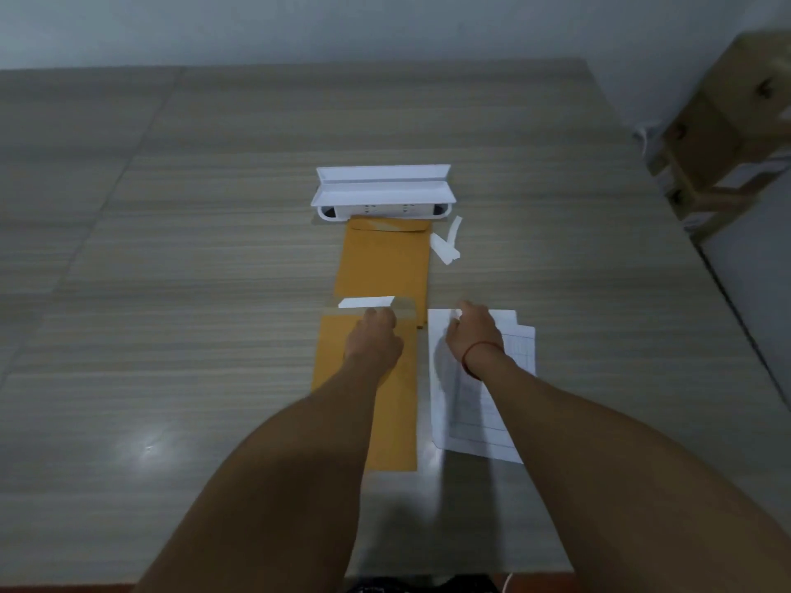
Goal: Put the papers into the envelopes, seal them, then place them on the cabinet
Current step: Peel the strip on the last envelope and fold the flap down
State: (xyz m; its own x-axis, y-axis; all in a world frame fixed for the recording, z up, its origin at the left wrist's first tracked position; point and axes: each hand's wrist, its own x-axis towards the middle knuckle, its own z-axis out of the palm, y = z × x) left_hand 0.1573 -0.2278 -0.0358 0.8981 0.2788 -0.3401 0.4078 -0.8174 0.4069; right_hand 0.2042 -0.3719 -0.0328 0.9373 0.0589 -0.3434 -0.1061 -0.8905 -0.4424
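**Two hands at the mouths of envelope and papers, on a striped laminate table**

The table [214, 250] is a matt grey-brown laminate with fine lengthwise streaks and one pale glare spot near the person. At its far middle sits a white plastic device [383, 192], long and low, with a raised lid and rounded ends. A flat mustard-yellow far envelope [383, 258] lies with its top end touching that device. Just beside it on the right are curled white paper strips [447, 243]. Blurred cardboard boxes [727, 122] are stacked off the table's right edge, against a plain pale wall.

The near envelope [334, 357], same yellow paper, lies lengthwise below the far one and overlaps its lower end. Its flap [404, 308] is open, and a white strip [366, 301] lies across the mouth.

The left hand [372, 336] rests on the near envelope's top end, knuckles up and fingers curled toward the white strip. The fingertips are hidden, so I cannot tell whether they pinch anything.

The papers [462, 413], thin white sheets with faint ruled tables, lie just right of the near envelope, slightly fanned. The right hand [473, 331], with a red string bracelet [479, 350] on its wrist, pinches their top edge near the left corner. Both forearms cover part of what lies under them.
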